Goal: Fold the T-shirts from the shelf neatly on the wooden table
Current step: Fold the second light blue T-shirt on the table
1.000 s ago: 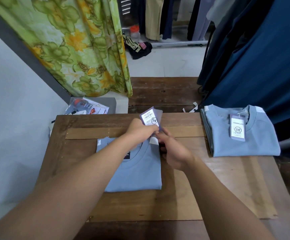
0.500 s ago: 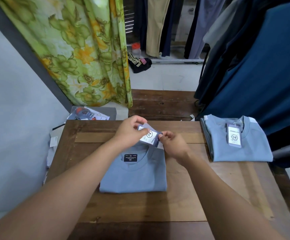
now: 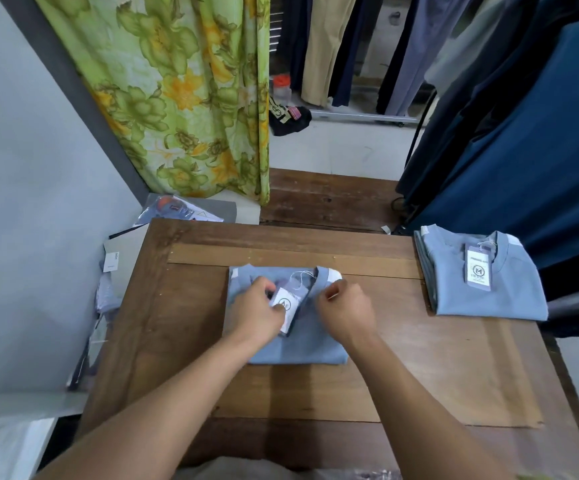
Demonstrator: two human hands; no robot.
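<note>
A folded light-blue T-shirt (image 3: pixel 310 344) lies at the middle of the wooden table (image 3: pixel 402 368), collar away from me. Its white hang tag (image 3: pixel 286 308) on a thin string rests on the chest. My left hand (image 3: pixel 257 311) presses on the shirt and pinches the tag's left side. My right hand (image 3: pixel 347 311) hovers just right of the tag over the collar, fingers curled, holding nothing I can see. A stack of folded light-blue T-shirts (image 3: pixel 482 292) with its own tag on top sits at the table's far right.
Dark blue garments (image 3: pixel 523 150) hang close over the table's right side. A green floral curtain (image 3: pixel 177 98) hangs at the back left. Packaged items and papers (image 3: pixel 174 209) lie on the floor left of the table, along the grey wall.
Both hands came down from holding the tag up in the air. The tag now lies on the shirt's chest, and the right hand has let go of it.
</note>
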